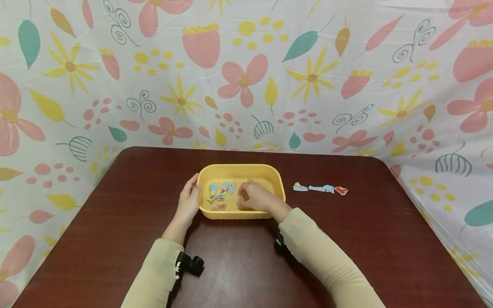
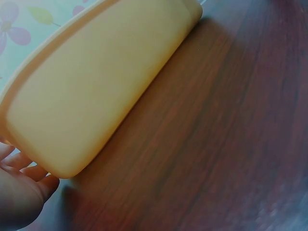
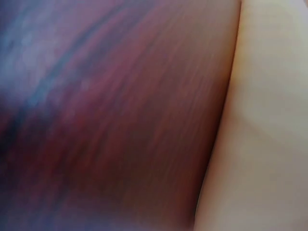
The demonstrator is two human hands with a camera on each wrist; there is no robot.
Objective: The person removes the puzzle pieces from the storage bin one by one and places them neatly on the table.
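A yellow plastic tray [image 1: 242, 216] with raised walls stands on the dark wooden table. My left hand [image 1: 189, 197] holds the tray at its left end; in the left wrist view, the fingers [image 2: 36, 172] touch the tray's end wall [image 2: 91, 91]. Inside the tray, toward the left, lie several light-blue printed puzzle pieces [image 1: 221, 192] and an orange-toned piece [image 1: 219, 207] by the near wall. My right hand [image 1: 254, 196] reaches over the near right rim into the tray, fingers curled downward near its floor. Whether a piece is between those fingertips is hidden.
On the table [image 1: 369, 231], right of the tray, several irregular pieces lie in a row: a light-blue one [image 1: 299, 187], a long pale-blue strip [image 1: 321, 188] and a red one [image 1: 341, 191]. A flower-printed cloth [image 1: 246, 115] hangs behind the table.
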